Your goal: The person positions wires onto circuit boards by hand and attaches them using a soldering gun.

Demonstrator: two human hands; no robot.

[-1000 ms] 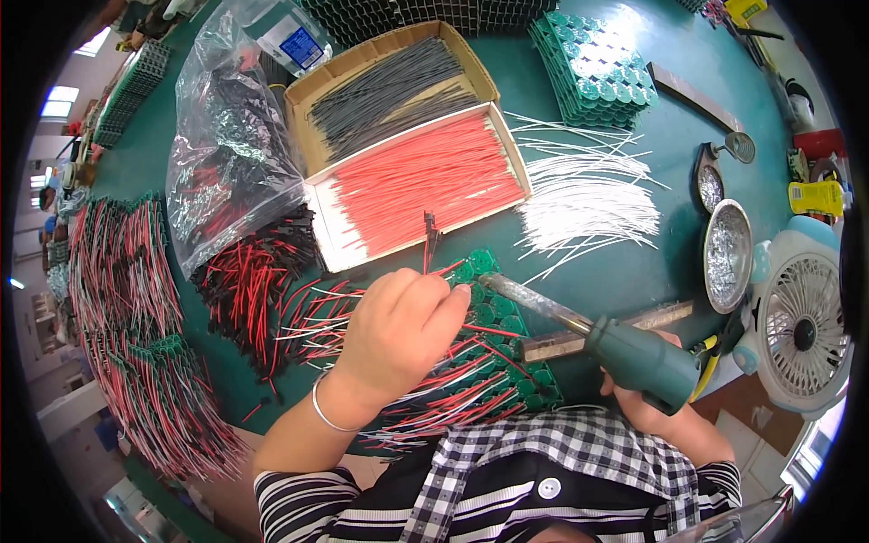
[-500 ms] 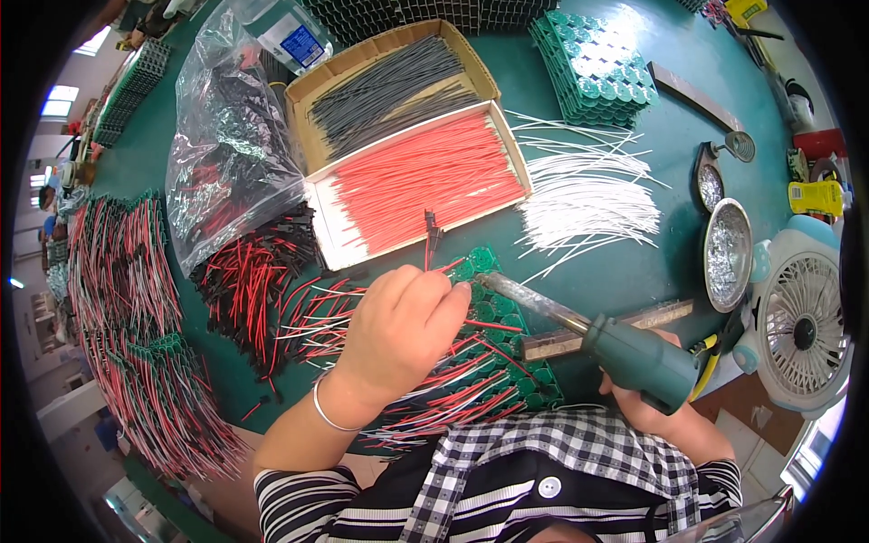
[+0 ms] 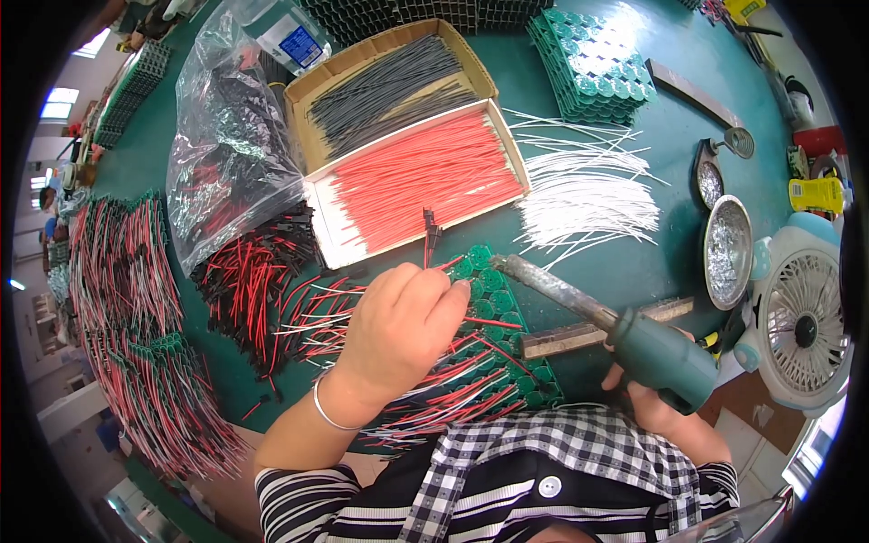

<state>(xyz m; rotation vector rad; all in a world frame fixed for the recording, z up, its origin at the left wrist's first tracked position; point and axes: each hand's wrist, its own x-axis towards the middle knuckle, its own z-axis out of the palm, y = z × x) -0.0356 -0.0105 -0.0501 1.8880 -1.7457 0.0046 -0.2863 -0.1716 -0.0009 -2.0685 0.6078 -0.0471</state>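
My left hand (image 3: 398,326) is closed in a pinch on a short red-and-black wire lead, whose black plug (image 3: 431,228) sticks up beyond the knuckles. The fingertips are over a panel of round green circuit boards (image 3: 484,288), and the held wire ends are hidden by the fingers. Red and white wires (image 3: 453,389) trail from the panel's lower rows. My right hand (image 3: 647,403), partly hidden behind the handle, grips a large soldering iron (image 3: 665,357) with a green handle. Its metal tip points left, just apart from the panel's right edge.
Beyond the panel stands a cardboard box (image 3: 330,258) of red and black wires; white wires (image 3: 593,208) lie beside it. Left are a plastic bag (image 3: 231,136) and wired bundles (image 3: 136,335). A metal bar (image 3: 543,344), solder dish (image 3: 727,253) and fan (image 3: 804,330) are right.
The soldering iron has moved right, its tip drawing away from the left fingertips and off the panel. My left hand stays nearly where it was, still pinching the lead.
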